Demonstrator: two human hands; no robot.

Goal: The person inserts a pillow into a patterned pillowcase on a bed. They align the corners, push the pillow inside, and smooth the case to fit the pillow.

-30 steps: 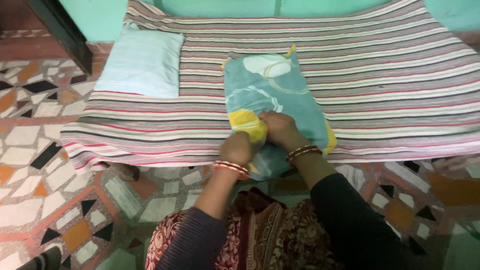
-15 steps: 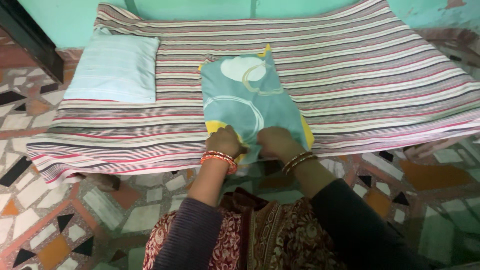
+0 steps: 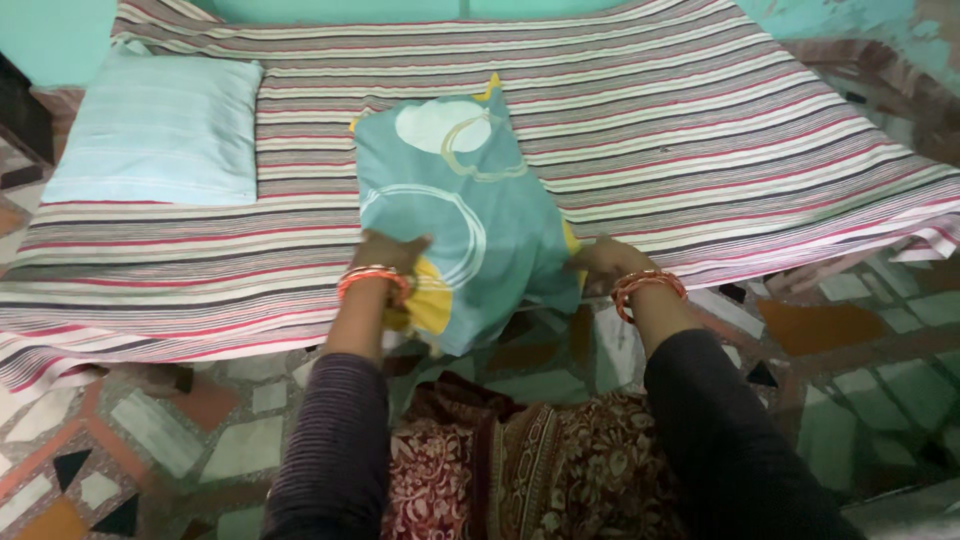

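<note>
Head view. A teal pillow cover (image 3: 460, 210), printed with white circles and ring outlines and with yellow patches near its lower left and at its top corner, lies lengthwise on the striped bed (image 3: 720, 130). Its far end rests flat on the sheet; its near end hangs over the bed's front edge, loose and creased. The left hand (image 3: 388, 252) grips the cover's left edge near the yellow patch, fingers closed on the cloth. The right hand (image 3: 603, 262) holds the cover's right edge at the bed's rim; its fingers are partly hidden by fabric, so the exact grip cannot be told. Both wrists carry red bangles. A pale blue striped pillow (image 3: 155, 130) lies well apart at the bed's left end.
</note>
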